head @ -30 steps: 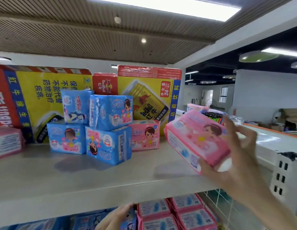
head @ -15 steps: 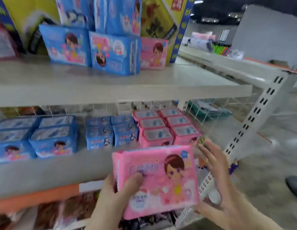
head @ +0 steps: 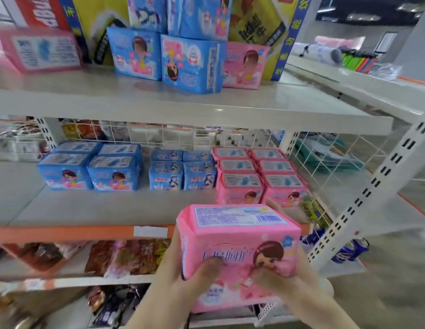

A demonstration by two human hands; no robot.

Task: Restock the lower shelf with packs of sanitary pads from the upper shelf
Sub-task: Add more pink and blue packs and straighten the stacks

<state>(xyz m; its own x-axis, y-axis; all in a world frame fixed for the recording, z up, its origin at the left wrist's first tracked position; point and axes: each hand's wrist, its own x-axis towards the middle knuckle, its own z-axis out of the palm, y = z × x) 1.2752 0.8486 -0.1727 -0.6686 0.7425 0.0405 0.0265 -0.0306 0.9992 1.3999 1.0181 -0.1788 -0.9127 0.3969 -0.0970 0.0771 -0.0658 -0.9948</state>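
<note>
At the lower shelf's front edge, both hands are gripping one pink pad pack (head: 240,248): left hand (head: 183,279) and right hand (head: 287,281) thumbs pressing its face, keeping it upright, label up, likely to match the pink stack (head: 256,176) just beyond on the lower shelf (head: 88,210). Blue packs (head: 192,65) are standing on the upper shelf (head: 159,100), probably next.

Glossy pink plastic wrap, soft and dimpled, on the held pack (head: 237,248). Same shiny film on blue packs (head: 90,169) along the lower shelf (head: 88,210) (smooth, matt grey board). Painted white metal for the slotted upright (head: 373,186) and wire mesh (head: 325,157). Printed cardboard cartons (head: 256,22) at the upper shelf's back edge.
</note>
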